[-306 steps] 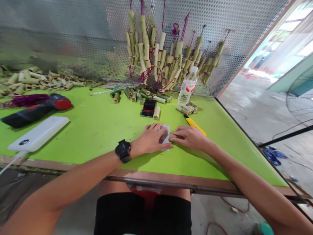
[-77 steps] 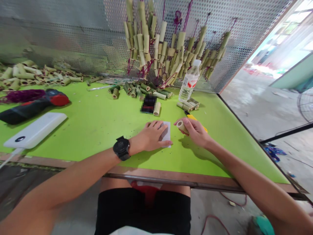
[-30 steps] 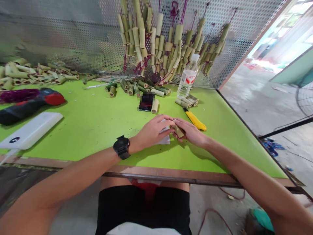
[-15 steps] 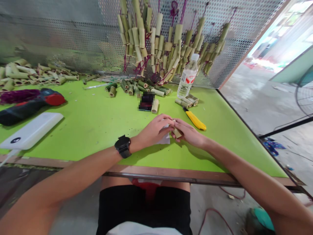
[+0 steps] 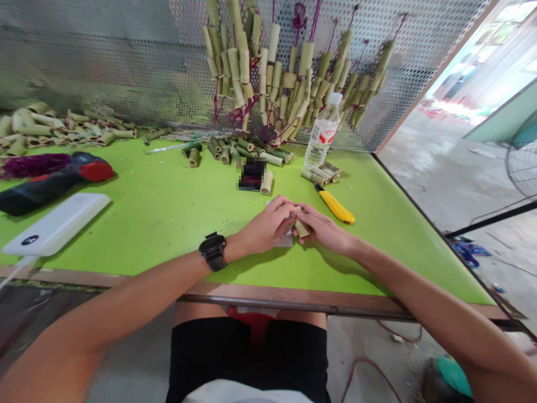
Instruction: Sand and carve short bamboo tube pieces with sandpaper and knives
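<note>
A short, pale bamboo tube is gripped in my right hand, tilted just above the table, its fingers wrapped round the far side. My left hand, with a black watch at the wrist, has its fingers bent and pinched together at the tube's upper left end. What those fingertips hold, if anything, is hidden. Under my left hand is a white sheet, mostly covered by the hand. Beyond my hands another short bamboo tube stands beside a dark, pixelated object.
A yellow utility knife lies right of my hands, near several bamboo pieces and a water bottle. Strung bamboo hangs on the mesh behind. At left are a power bank, a red-and-black power tool and a bamboo pile.
My left fingers have shifted slightly on the tube's upper end, and more of the tube and of the white sheet's far edge shows. My right hand stays nearly still around the tube.
</note>
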Demonstrator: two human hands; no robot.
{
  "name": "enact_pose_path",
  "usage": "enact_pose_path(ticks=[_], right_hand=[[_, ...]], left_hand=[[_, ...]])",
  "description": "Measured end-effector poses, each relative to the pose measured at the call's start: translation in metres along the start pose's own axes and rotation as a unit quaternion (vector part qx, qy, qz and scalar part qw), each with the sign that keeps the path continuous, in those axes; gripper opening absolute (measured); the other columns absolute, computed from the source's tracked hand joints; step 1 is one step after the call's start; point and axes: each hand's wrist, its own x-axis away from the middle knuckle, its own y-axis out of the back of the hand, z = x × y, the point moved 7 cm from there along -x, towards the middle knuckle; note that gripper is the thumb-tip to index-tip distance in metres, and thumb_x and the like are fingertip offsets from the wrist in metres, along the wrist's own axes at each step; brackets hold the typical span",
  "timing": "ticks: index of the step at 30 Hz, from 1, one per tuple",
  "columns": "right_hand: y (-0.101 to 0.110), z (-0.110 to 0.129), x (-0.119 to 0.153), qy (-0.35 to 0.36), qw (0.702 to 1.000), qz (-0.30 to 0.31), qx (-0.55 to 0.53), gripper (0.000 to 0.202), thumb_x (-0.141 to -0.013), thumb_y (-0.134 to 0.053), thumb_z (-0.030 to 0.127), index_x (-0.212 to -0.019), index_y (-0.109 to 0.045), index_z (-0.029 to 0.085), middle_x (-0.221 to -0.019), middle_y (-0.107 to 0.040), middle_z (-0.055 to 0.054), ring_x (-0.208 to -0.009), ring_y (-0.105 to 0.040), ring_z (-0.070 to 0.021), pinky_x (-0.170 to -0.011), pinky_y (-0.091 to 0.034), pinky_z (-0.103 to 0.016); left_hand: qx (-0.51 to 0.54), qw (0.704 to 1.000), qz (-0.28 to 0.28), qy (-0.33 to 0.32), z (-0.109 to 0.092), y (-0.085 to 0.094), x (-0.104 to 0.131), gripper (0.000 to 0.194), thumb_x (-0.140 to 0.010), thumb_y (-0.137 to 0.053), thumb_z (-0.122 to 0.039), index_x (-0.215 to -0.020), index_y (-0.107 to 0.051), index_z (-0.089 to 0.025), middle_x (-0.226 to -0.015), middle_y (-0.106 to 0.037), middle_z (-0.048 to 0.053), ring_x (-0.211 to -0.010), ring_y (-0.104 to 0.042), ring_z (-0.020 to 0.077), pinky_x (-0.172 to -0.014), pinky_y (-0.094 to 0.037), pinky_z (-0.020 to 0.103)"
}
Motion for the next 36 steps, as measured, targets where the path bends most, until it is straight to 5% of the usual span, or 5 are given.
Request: enact_pose_path(ticks=[9, 16, 21, 27, 36], right_hand=[[0.006, -0.005, -0.005, -0.002, 0.999, -0.005, -0.034, 0.041, -0.088, -0.070, 0.034, -0.129, -0.068, 0.033, -0.107, -0.066, -0.006, -0.093, -0.065, -0.0235, -0.075, -0.061, -0.038], [0.017, 0.000, -0.004, 0.049, 0.995, -0.016, 0.088, 0.059, -0.097, -0.065, 0.040, -0.155, -0.058, 0.028, -0.118, -0.070, -0.009, -0.097, -0.067, -0.0241, -0.087, -0.062, -0.042], [0.013, 0.023, 0.004, 0.225, 0.905, -0.029, 0.360, 0.056, -0.100, -0.070, 0.042, -0.152, -0.063, 0.023, -0.123, -0.074, -0.014, -0.107, -0.068, -0.0312, -0.102, -0.056, -0.050], [0.016, 0.020, -0.004, 0.270, 0.836, 0.013, 0.477, 0.033, -0.107, -0.063, 0.045, -0.126, -0.076, 0.021, -0.103, -0.078, -0.011, -0.092, -0.071, -0.0262, -0.090, -0.056, -0.041], [0.027, 0.027, -0.005, 0.241, 0.842, -0.005, 0.483, 0.037, -0.102, -0.071, 0.052, -0.117, -0.085, 0.021, -0.100, -0.080, -0.011, -0.086, -0.073, -0.0237, -0.080, -0.055, -0.035]], left_hand=[[-0.060, 0.993, -0.042, 0.089, 0.024, 0.011, 0.002, 0.018, -0.113, -0.040, -0.035, -0.105, -0.052, -0.022, -0.116, -0.061, 0.013, -0.109, -0.061, 0.0263, -0.102, -0.055, 0.046], [-0.147, 0.982, 0.090, 0.080, 0.035, 0.002, 0.008, 0.048, -0.102, -0.061, -0.061, -0.125, -0.057, -0.019, -0.131, -0.066, 0.018, -0.124, -0.063, 0.0366, -0.109, -0.051, 0.056], [-0.122, 0.981, 0.129, 0.073, 0.032, 0.007, 0.007, 0.068, -0.096, -0.067, -0.071, -0.138, -0.056, -0.019, -0.140, -0.067, 0.019, -0.128, -0.064, 0.0379, -0.110, -0.051, 0.054], [-0.114, 0.970, 0.180, 0.116, 0.033, 0.010, 0.007, 0.095, -0.084, -0.073, -0.086, -0.149, -0.052, -0.019, -0.154, -0.062, 0.019, -0.138, -0.061, 0.0396, -0.114, -0.048, 0.050], [-0.154, 0.957, 0.207, 0.133, 0.042, 0.000, 0.011, 0.112, -0.086, -0.063, -0.093, -0.163, -0.043, -0.015, -0.177, -0.040, 0.021, -0.164, -0.036, 0.0405, -0.134, -0.029, 0.049]])
